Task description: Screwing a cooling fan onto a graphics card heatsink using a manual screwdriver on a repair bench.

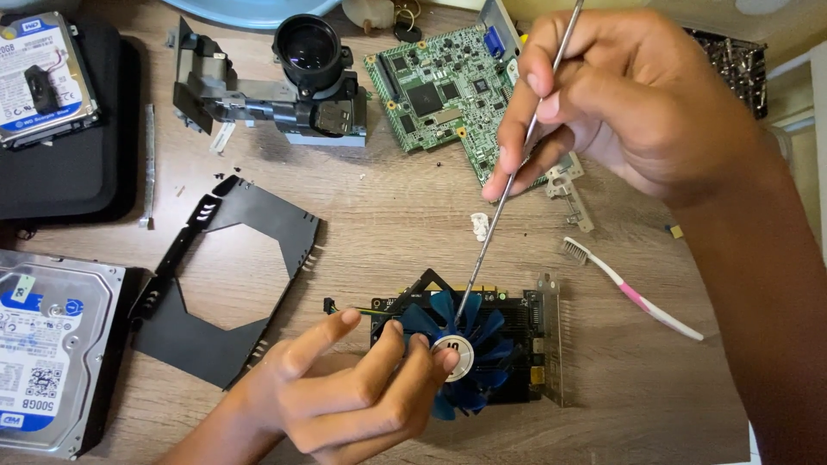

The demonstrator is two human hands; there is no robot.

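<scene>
Graphics card (525, 344): lay on the wooden desk (396, 215), near its front edge, blue fan (465, 349) facing up.
Left hand (345, 396): fingertips pressed on the fan hub, steadying it; nothing grasped.
Right hand (620, 103): pinched a thin metal probe (508, 185), tip resting among the fan blades.
Nearby: pink-and-white toothbrush (633, 288) just right of the card; green circuit board (448, 86) behind; two hard drives (52, 344) at left.
</scene>
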